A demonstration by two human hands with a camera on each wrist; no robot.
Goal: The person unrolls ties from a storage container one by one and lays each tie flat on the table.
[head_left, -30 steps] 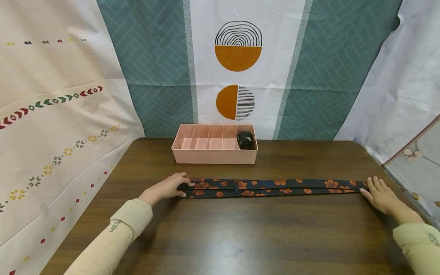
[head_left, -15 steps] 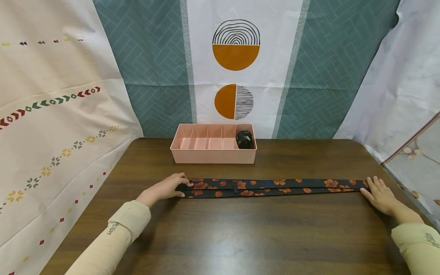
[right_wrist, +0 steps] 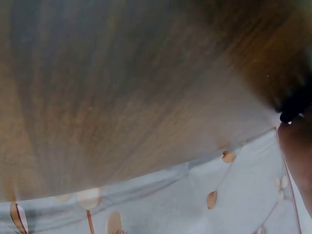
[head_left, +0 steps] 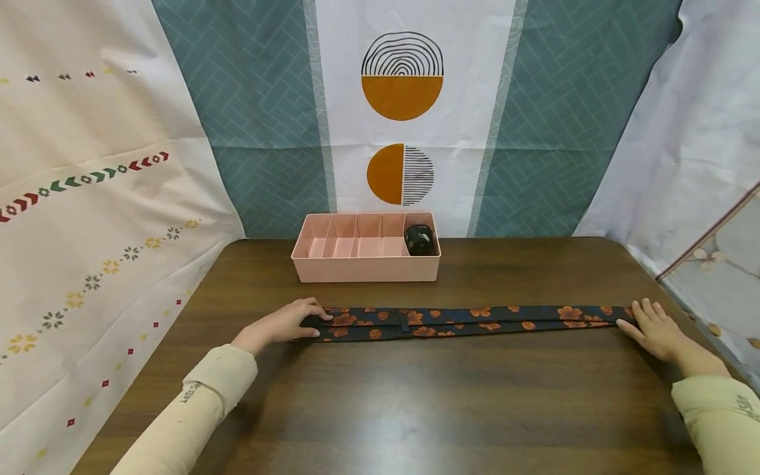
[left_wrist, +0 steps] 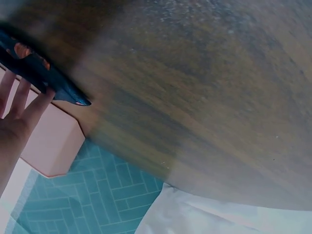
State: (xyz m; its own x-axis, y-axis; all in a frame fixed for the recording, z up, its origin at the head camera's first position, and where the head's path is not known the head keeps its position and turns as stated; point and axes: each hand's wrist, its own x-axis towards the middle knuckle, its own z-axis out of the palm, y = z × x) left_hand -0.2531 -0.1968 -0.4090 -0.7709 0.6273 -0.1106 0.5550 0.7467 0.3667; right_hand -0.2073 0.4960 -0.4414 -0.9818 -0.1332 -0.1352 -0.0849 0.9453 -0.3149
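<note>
A dark necktie (head_left: 439, 323) with orange flowers lies stretched out from left to right on the brown table, its wide part at the left and a small keeper loop (head_left: 404, 321) facing up. At the wide end my left hand (head_left: 291, 321) holds the tie between thumb and fingers, which cover its tip in the head view. The left wrist view shows the fingertips against the tie's edge (left_wrist: 48, 73). Over the narrow end my right hand (head_left: 659, 333) rests with extended fingers, thumb toward the near edge. Little of the right hand (right_wrist: 297, 151) appears in its wrist view.
Behind the tie stands a pink box (head_left: 365, 269) with several compartments. Its rightmost compartment holds a dark, rounded object (head_left: 419, 239). Patterned curtains (head_left: 267, 132) hang behind the table (head_left: 380, 402) and along both sides.
The head view has shifted slightly, so the scene sits a little farther left. Both hands stay at the tie's ends; the right hand has slid very slightly away from me.
</note>
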